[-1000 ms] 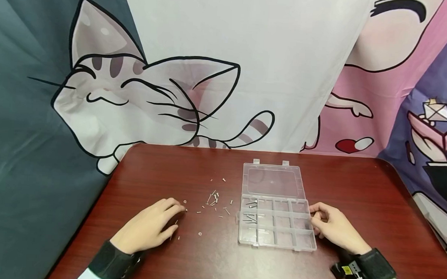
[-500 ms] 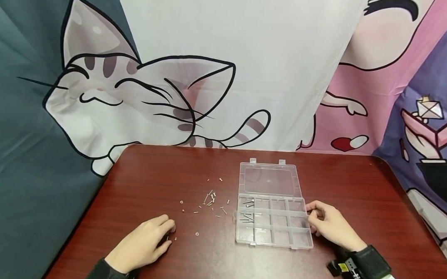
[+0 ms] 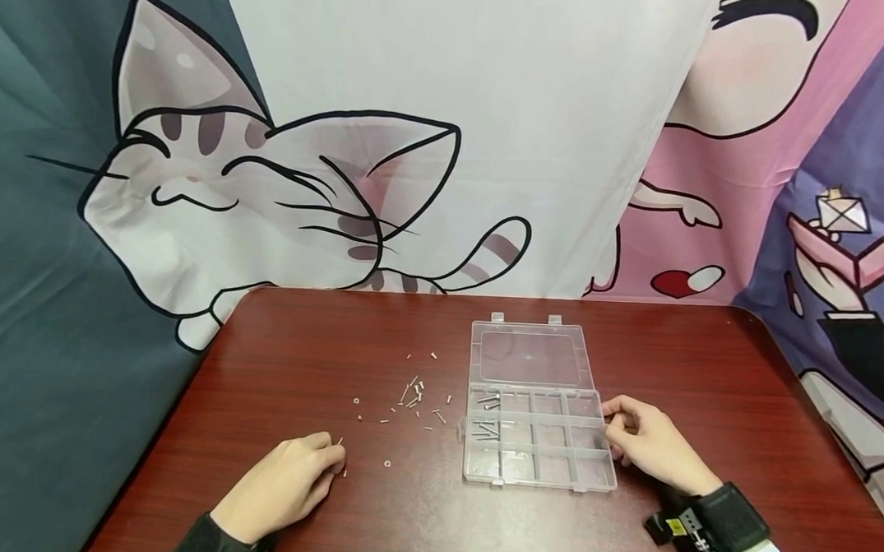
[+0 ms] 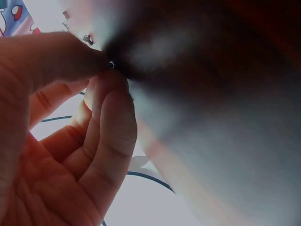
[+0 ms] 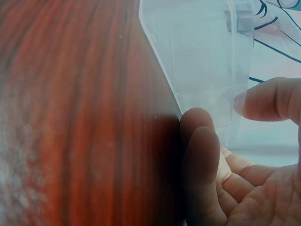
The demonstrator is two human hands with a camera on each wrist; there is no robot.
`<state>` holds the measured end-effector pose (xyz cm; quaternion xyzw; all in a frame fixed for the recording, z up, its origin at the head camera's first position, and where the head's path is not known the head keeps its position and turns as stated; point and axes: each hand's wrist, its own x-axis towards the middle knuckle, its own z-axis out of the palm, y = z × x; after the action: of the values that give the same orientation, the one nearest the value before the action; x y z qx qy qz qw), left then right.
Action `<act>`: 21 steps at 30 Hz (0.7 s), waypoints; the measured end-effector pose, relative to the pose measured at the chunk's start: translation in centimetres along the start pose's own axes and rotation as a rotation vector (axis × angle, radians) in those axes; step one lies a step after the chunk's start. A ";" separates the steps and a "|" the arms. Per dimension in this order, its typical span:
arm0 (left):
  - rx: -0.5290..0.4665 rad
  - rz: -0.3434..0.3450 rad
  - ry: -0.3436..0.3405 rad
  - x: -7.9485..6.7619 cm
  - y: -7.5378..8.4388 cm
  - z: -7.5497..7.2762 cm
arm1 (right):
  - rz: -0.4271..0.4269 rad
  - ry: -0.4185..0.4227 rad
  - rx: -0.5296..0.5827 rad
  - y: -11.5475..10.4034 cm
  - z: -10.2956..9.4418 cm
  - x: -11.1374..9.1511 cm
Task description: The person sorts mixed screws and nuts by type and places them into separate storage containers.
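Note:
In the head view my left hand [image 3: 277, 484] is low over the left of the table. Its thumb and index fingertip pinch a small screw [image 3: 341, 441], mostly hidden by the fingers; a dark metal bit of it shows in the left wrist view. A clear plastic compartment box [image 3: 553, 436] lies with its lid [image 3: 531, 356] folded back. Several long screws [image 3: 487, 431] lie in its left cells. At the box's right side is my right hand [image 3: 653, 442], gripping the wall between thumb [image 5: 263, 100] and bent fingers.
Loose screws [image 3: 413, 392] are scattered in the middle of the dark red table [image 3: 402, 521]. A small nut or washer [image 3: 387, 464] lies nearer the front, another ring [image 3: 356, 401] farther back. A printed cloth [image 3: 568, 109] hangs behind the table.
My left hand has drawn back towards the near left, and its thumb and index finger have closed together on a screw. The right hand stays at the box. The head view has shifted slightly.

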<state>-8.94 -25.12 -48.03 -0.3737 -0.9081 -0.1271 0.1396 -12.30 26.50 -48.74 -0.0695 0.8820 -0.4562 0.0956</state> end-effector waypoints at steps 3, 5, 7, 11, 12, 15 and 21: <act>-0.004 0.007 -0.015 0.2 -0.1 0.0 | 0.001 -0.003 -0.001 -0.1 0.0 0.0; -0.005 0.004 -0.026 0.5 -0.2 0.0 | 0.002 -0.004 -0.002 -0.2 -0.1 0.1; -0.001 0.003 -0.037 0.9 -0.1 -0.1 | -0.002 -0.005 -0.006 -0.2 -0.1 0.1; -0.002 0.017 -0.048 2.6 0.2 -0.4 | -0.003 -0.005 -0.006 -0.2 -0.2 0.1; 0.000 0.028 -0.051 3.2 0.3 -0.5 | -0.003 -0.005 -0.005 -0.1 -0.2 0.1; 0.004 0.080 -0.056 5.0 0.9 -0.7 | 0.000 -0.001 0.004 -0.1 -0.2 0.0; -0.014 0.218 -0.053 8.6 3.1 -0.5 | -0.011 0.001 0.014 -0.1 -0.1 0.0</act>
<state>-12.57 -17.61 -44.20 -0.4746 -0.8645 -0.1074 0.1260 -12.30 26.51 -48.58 -0.0735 0.8783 -0.4631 0.0931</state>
